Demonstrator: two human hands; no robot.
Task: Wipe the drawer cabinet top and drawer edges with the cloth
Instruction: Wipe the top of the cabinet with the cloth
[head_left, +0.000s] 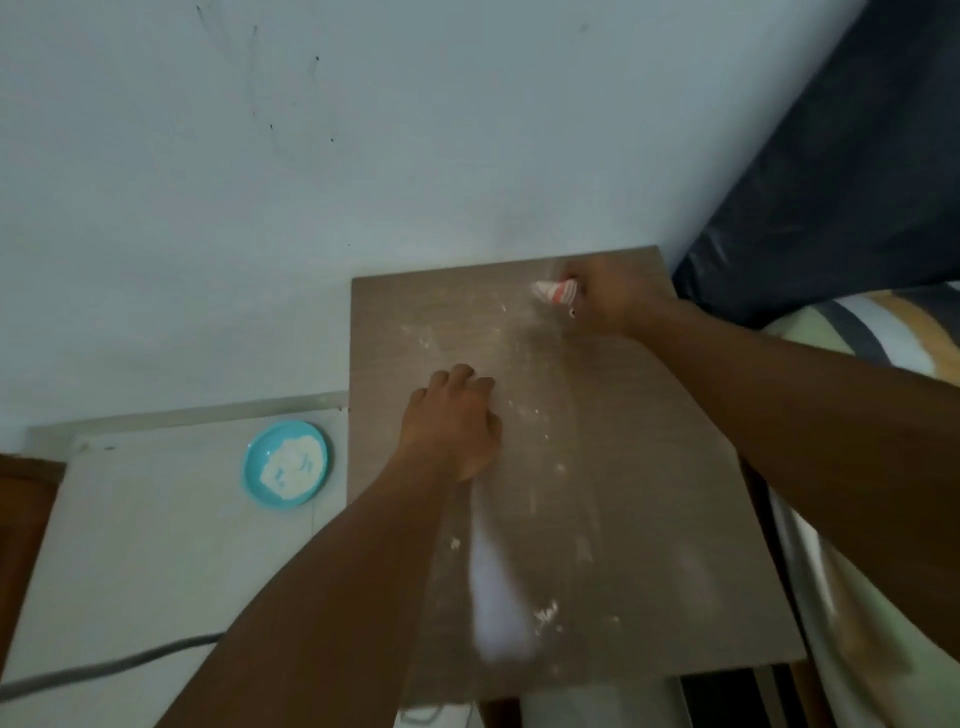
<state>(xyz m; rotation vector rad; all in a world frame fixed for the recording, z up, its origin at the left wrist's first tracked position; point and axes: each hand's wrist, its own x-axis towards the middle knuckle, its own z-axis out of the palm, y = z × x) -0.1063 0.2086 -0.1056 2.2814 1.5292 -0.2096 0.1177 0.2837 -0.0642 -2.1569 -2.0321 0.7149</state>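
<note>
The brown wooden cabinet top (613, 467) fills the middle of the view, streaked and speckled with white powder. My right hand (610, 299) is at its far right corner, closed on a white and red cloth (556, 291) pressed against the wood. My left hand (457, 421) rests flat on the top near its left side, fingers slightly apart, holding nothing. A wide white smear runs from below my left hand toward the front edge. The drawers are hidden below the top.
A turquoise plate (254, 467) holding white powder sits on a lower pale surface (135, 545) to the left. A grey cable (104, 667) crosses that surface. A pale wall (311, 182) stands behind. Bedding and a dark mattress (841, 171) lie on the right.
</note>
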